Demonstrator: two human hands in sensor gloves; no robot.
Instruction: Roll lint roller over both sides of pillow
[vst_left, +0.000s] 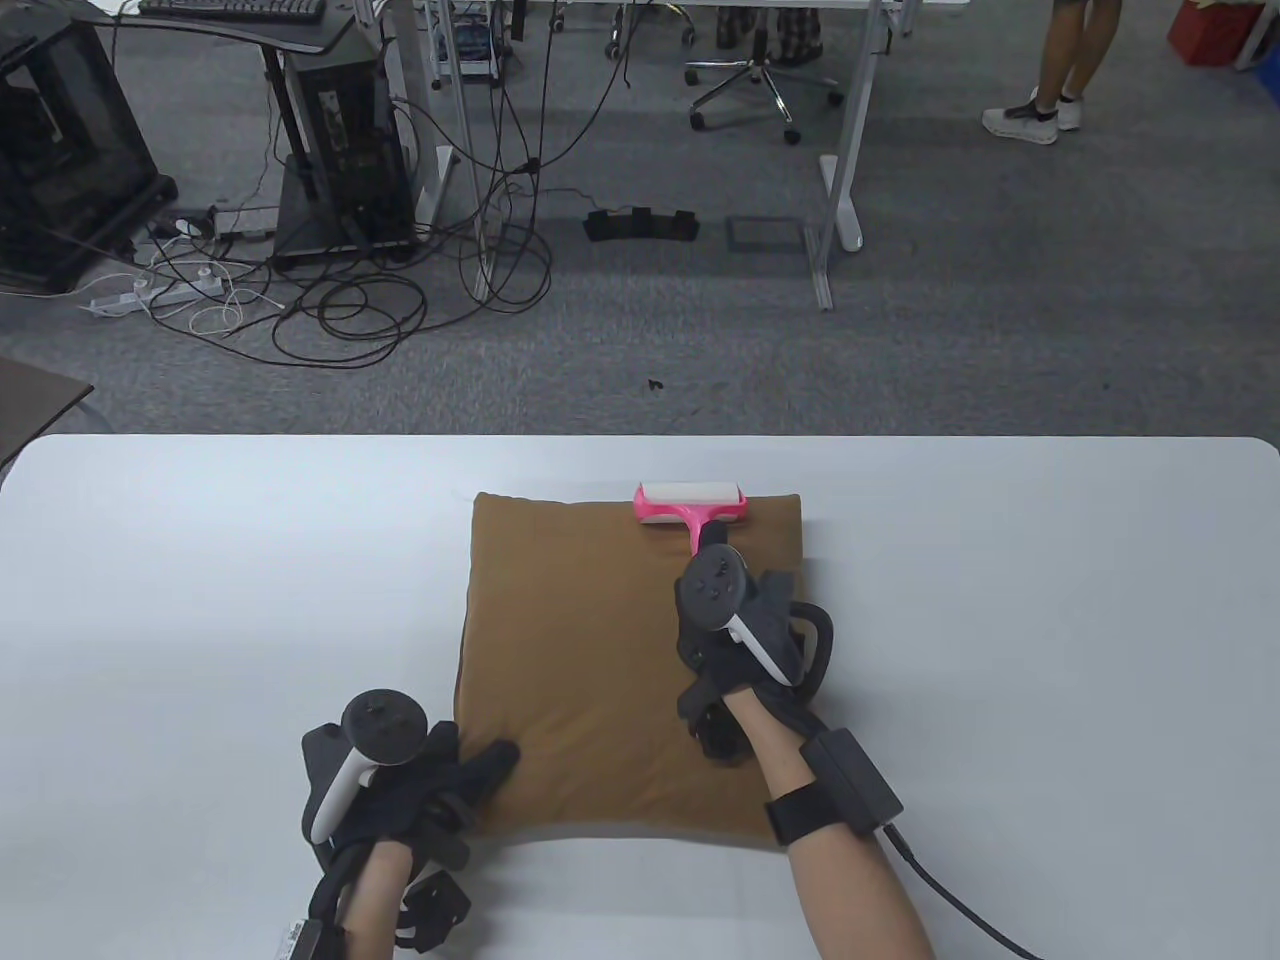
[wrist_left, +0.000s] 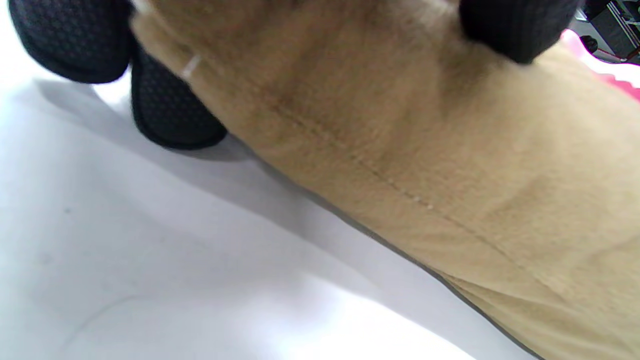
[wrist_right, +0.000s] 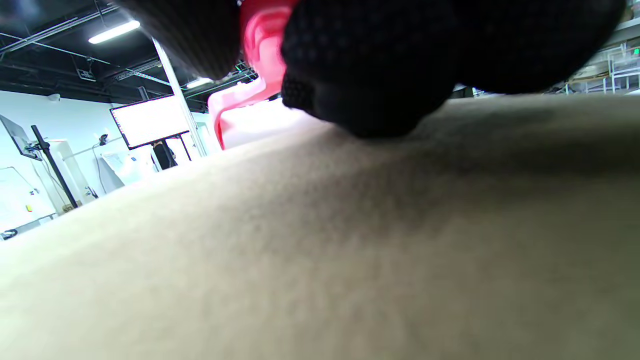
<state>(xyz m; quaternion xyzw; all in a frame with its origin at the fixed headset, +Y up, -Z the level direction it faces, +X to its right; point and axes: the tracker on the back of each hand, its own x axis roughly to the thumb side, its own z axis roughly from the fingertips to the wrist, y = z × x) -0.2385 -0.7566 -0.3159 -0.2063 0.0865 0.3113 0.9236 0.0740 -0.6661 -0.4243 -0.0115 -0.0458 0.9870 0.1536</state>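
- Up top, the right hand (vst_left: 722, 610) grips the pink handle of the lint roller (vst_left: 690, 503), whose white roll lies at the far edge of the brown pillow (vst_left: 590, 660).
- The left hand (vst_left: 415, 775) presses relaxed fingers on the pillow's near left corner.
- The pillow lies flat on the white table (vst_left: 200, 600).
- No writing is readable.

lint roller (vst_left: 691, 503) handle hidden, fingers (wrist_right: 360, 75) seemingly blurred
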